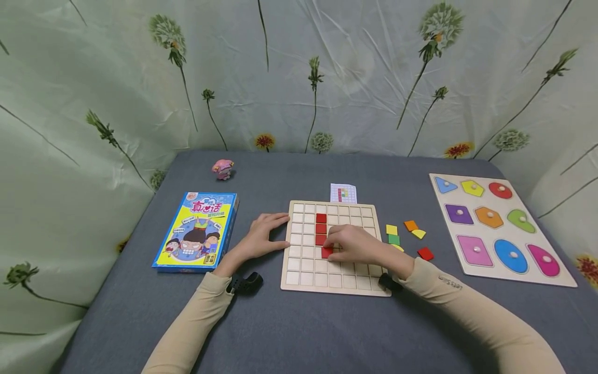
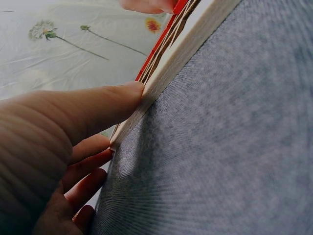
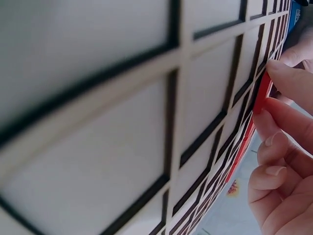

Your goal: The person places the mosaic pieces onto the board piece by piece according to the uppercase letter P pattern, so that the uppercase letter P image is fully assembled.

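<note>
A wooden grid board (image 1: 286, 278) lies flat on the grey cloth. Three red square tiles, among them a red tile (image 1: 321, 228), form a column in its cells. With thumb and fingertips my right hand (image 1: 352, 244) pinches another red square tile (image 1: 326, 253) at the lower end of that column, one cell to the right. In the right wrist view this red tile (image 3: 262, 93) stands tilted at the grid between thumb and finger. My left hand (image 1: 258, 238) touches the board's left edge, its thumb and fingers extended; its thumb (image 2: 107, 100) presses the wooden side in the left wrist view.
Right of the board lie loose pieces: a yellow square (image 1: 391, 229), a green one (image 1: 394, 239), an orange one (image 1: 411, 225) and a red one (image 1: 425, 253). A pattern card (image 1: 343, 193) is behind. Further out are a knobbed shape puzzle (image 1: 467, 208), a blue-yellow box (image 1: 198, 228) and a pink figurine (image 1: 223, 169).
</note>
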Available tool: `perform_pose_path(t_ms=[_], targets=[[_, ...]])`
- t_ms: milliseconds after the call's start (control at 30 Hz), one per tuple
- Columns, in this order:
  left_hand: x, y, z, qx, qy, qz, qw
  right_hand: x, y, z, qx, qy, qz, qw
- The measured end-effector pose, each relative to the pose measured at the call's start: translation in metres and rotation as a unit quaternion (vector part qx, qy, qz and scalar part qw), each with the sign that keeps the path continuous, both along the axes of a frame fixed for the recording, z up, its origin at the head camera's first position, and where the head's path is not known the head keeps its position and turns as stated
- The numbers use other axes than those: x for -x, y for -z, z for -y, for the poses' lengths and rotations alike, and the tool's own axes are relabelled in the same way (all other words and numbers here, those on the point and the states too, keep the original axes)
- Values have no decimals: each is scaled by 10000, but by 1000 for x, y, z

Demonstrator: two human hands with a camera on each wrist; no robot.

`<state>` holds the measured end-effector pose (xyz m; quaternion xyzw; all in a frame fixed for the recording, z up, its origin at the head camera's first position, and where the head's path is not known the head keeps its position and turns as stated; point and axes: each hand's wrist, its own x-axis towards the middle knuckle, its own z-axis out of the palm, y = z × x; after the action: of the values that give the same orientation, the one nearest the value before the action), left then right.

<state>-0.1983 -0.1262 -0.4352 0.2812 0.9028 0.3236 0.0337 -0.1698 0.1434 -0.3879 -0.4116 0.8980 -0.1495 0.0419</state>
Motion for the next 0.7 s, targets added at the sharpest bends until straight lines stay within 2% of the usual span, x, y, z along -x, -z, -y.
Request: perform_pose_path(t_ms=[533,700], targets=[[0,0,-1,62,-16,57,10000,3,3,6,170,-301,-290,9990],[1,-1,-1,88,-37,83,9999,6,4,7,155,-314,-205,9992]])
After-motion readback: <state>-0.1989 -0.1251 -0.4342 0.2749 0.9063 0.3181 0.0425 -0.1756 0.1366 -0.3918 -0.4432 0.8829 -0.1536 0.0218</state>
